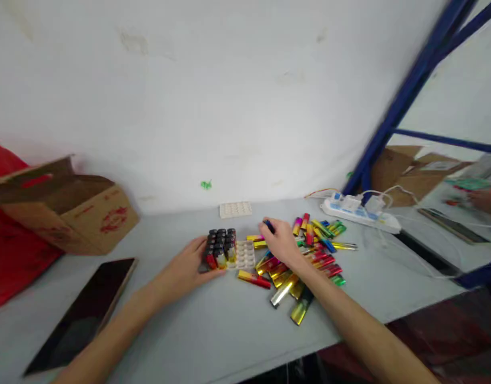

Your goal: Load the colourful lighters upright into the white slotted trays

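Note:
My left hand (189, 261) curls round the left side of a group of upright lighters (220, 242) with black tops, its thumb along the front and its fingers behind. They stand in a white moulded tray (245, 255), whose right-hand hollows show bare. Closed over a small dark-blue-ended piece (268, 226), probably a lighter, is my right hand (280, 240), raised just right of the tray. Below and around that hand lies a loose pile of shiny lighters (287, 285) in red, gold, green, blue and silver. One red and gold lighter (254, 279) rests near the tray's front right corner.
Against the wall lies a second white tray (235, 209). A brown cardboard box (89, 213) and a dark flat tablet-like panel (83, 314) are on the left. A white power strip (359, 213) with plugs and cables sits right, by a blue frame (397, 106). Beyond it shows another person's hand (488, 201).

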`<state>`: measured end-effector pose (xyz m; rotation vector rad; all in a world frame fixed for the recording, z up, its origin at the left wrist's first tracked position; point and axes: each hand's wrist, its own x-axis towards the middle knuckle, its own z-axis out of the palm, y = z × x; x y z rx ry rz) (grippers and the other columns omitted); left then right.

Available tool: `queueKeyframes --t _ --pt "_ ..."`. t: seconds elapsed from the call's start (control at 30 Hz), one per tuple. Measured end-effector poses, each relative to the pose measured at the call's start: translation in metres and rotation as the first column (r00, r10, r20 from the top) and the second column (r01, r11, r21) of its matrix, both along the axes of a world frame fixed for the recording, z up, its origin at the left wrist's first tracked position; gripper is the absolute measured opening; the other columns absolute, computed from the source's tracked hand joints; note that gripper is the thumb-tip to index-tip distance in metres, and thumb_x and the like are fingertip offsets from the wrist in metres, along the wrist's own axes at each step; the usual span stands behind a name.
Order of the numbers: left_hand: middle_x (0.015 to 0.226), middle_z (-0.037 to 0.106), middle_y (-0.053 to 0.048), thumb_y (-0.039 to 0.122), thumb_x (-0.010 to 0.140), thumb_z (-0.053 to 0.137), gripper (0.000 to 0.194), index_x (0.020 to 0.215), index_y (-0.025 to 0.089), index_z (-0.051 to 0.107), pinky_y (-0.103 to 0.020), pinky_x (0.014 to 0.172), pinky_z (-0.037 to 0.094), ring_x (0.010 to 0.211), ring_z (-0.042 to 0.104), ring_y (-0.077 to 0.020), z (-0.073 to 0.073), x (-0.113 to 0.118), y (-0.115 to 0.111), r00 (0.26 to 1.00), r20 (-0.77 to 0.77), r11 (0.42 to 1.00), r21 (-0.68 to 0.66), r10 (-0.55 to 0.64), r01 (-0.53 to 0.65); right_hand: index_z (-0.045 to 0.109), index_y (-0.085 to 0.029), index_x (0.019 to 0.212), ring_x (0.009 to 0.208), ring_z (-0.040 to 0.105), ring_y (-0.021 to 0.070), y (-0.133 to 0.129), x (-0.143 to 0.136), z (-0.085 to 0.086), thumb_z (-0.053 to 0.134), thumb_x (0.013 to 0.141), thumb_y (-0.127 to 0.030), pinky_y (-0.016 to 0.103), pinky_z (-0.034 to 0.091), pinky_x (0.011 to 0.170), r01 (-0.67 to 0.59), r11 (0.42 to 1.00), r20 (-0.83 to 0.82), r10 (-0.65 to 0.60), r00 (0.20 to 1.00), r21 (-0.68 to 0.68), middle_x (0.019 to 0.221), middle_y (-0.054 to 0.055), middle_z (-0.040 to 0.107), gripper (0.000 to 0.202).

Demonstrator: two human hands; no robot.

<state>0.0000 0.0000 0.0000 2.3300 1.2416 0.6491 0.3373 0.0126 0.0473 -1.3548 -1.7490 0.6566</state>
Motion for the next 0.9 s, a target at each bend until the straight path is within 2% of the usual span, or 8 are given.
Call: queueKeyframes --t 0.17,0.27,0.37,0.43,0.53,0.6,0.77,0.9 --pt "0.180 0.082 -0.015 0.078 0.108 0.096 0.082 0.174 0.034 0.077 -0.066 0.150 0.060 0.168 0.078 -0.0477 0.002 0.000 -0.001 1.000 0.017 1.000 0.016 -0.006 0.005 0.048 -0.033 0.085 0.074 0.056 0.0214 -0.008 0.001 0.004 0.063 0.125 -0.053 0.035 0.037 0.076 -0.068 0.995 -0.004 0.069 0.998 0.072 0.074 -0.005 0.055 0.047" --pt "0.176 0.084 -0.015 0.080 0.105 0.099 0.081 0.169 0.034 0.081 -0.066 0.148 0.062 0.166 0.079 -0.0486 0.003 0.001 -0.001 1.000 0.019 0.999 0.034 0.013 -0.014 0.049 -0.032 0.088 0.076 0.057 0.0221 -0.012 -0.001 0.007 0.062 0.125 -0.054 0.035 0.037 0.078 -0.122 0.989 0.031 0.120 0.992 0.079 0.076 -0.004 0.057 0.045" --pt "0.174 0.085 -0.016 0.082 0.104 0.099 0.080 0.166 0.033 0.084 -0.067 0.148 0.062 0.164 0.080 -0.0494 0.002 0.002 -0.001 1.000 0.018 0.999 0.033 0.014 -0.015 0.046 -0.032 0.081 0.074 0.051 0.0207 -0.014 -0.004 0.007 0.068 0.123 -0.056 0.035 0.035 0.077 -0.120 0.990 0.080 0.114 0.990 0.079 0.073 -0.005 0.053 0.053" --pt "0.173 0.085 -0.017 0.083 0.103 0.099 0.082 0.166 0.032 0.084 -0.068 0.148 0.062 0.163 0.080 -0.0500 0.000 0.002 0.000 1.000 0.016 0.999 0.030 0.012 -0.013 0.043 -0.031 0.075 0.073 0.049 0.0199 -0.014 -0.005 0.006 0.070 0.121 -0.051 0.036 0.035 0.077 -0.105 0.992 0.108 0.098 0.989 0.069 0.069 -0.005 0.050 0.057" --pt "0.172 0.085 -0.017 0.084 0.103 0.099 0.082 0.165 0.033 0.085 -0.068 0.147 0.063 0.162 0.080 -0.0501 -0.003 0.001 0.002 1.000 0.015 0.999 0.046 0.007 -0.008 0.041 -0.031 0.071 0.073 0.052 0.0195 -0.014 -0.005 0.004 0.070 0.113 -0.031 0.035 0.035 0.077 -0.114 0.992 0.127 0.106 0.986 0.052 0.067 -0.004 0.051 0.051" --pt "0.173 0.085 -0.016 0.086 0.105 0.097 0.081 0.165 0.033 0.085 -0.066 0.147 0.063 0.162 0.080 -0.0493 -0.004 0.000 0.002 1.000 0.010 0.998 0.060 -0.004 0.004 0.041 -0.031 0.071 0.073 0.053 0.0197 -0.013 -0.005 0.003 0.069 0.111 -0.026 0.035 0.036 0.077 -0.113 0.992 0.130 0.105 0.986 0.058 0.068 -0.004 0.052 0.049" --pt "0.171 0.085 -0.017 0.087 0.107 0.095 0.081 0.166 0.033 0.084 -0.066 0.146 0.064 0.161 0.081 -0.0492 -0.005 -0.001 0.002 1.000 -0.008 0.997 0.081 -0.009 0.009 0.053 -0.031 0.088 0.076 0.058 0.0222 -0.011 0.000 0.002 0.068 0.128 -0.043 0.034 0.043 0.081 -0.132 0.988 0.151 0.119 0.981 0.077 0.076 -0.005 0.060 0.044" --pt "0.172 0.085 -0.017 0.082 0.107 0.098 0.078 0.165 0.032 0.084 -0.065 0.145 0.065 0.161 0.081 -0.0478 -0.004 0.001 0.003 1.000 0.003 0.996 0.091 -0.022 0.022 0.056 -0.031 0.098 0.090 0.069 0.0255 -0.010 0.004 0.001 0.061 0.135 -0.042 0.035 0.051 0.091 -0.271 0.955 0.226 0.240 0.944 0.118 0.092 0.000 0.070 0.038"
